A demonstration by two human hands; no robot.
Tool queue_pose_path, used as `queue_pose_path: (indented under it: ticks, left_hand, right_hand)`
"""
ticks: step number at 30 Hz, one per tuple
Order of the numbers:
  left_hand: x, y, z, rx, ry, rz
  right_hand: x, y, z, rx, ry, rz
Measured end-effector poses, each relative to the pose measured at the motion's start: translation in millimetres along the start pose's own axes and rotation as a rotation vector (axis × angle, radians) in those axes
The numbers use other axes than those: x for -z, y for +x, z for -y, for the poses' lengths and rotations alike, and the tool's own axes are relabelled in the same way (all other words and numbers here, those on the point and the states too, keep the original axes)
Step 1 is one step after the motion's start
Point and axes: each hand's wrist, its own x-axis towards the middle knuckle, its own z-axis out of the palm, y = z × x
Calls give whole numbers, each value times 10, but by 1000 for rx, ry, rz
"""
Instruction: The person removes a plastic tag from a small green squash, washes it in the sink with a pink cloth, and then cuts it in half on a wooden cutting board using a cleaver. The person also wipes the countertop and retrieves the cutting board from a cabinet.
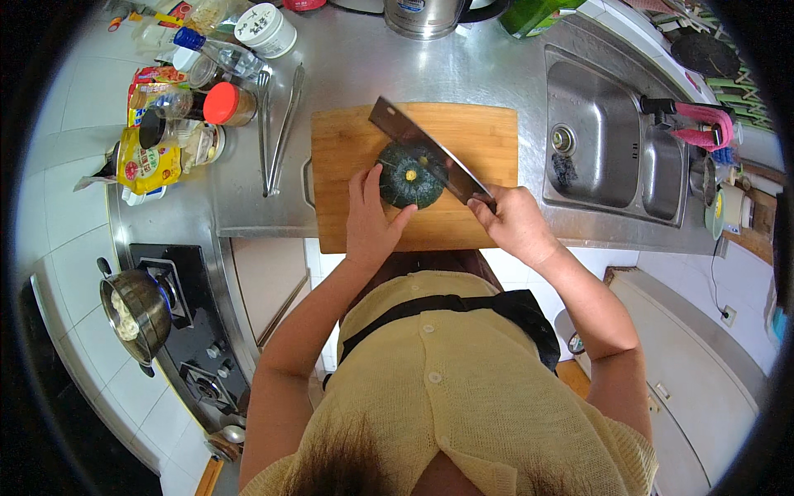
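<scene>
A round dark-green pumpkin [400, 183] with a pale yellow stem sits on the wooden cutting board [347, 133]. My left hand [376, 220] steadies it from the left and near side, fingertips and thumb against its rind. In my right hand [512, 220] is the handle of a Chinese cleaver [428, 146]. The cleaver's broad blade slants across the far right part of the pumpkin, its far end pointing up and left over the board. I cannot tell whether the blade touches the rind. The rind that shows looks whole.
Left of the board lie metal tongs [284, 133], beside crowded jars, bottles and a yellow food packet [149, 162]. A two-bowl steel sink [598, 136] is at the right. On the gas stove [214, 291], a pot [152, 310] of pale food sits over a blue flame. A steel kettle [423, 18] stands behind.
</scene>
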Motion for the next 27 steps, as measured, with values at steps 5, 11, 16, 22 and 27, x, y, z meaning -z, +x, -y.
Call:
queue_pose_path:
  ticks: [5,11,16,22,27]
  left_hand:
    - [-133,-70,-5,9,-1,-124]
    - [-159,-80,-44,66,2,-120]
    - [-159,-93,-35,74,20,-115]
    - [70,-91,-119,-64,160,-239]
    - [854,451,-539,-460,495,-125]
  right_hand:
    - [85,50,122,114,-190,83]
    - [168,198,139,258,-328,126]
    - [218,294,145,287,-383,167]
    - [171,253,166,232,-366,167]
    - [134,252,152,187,-397,198]
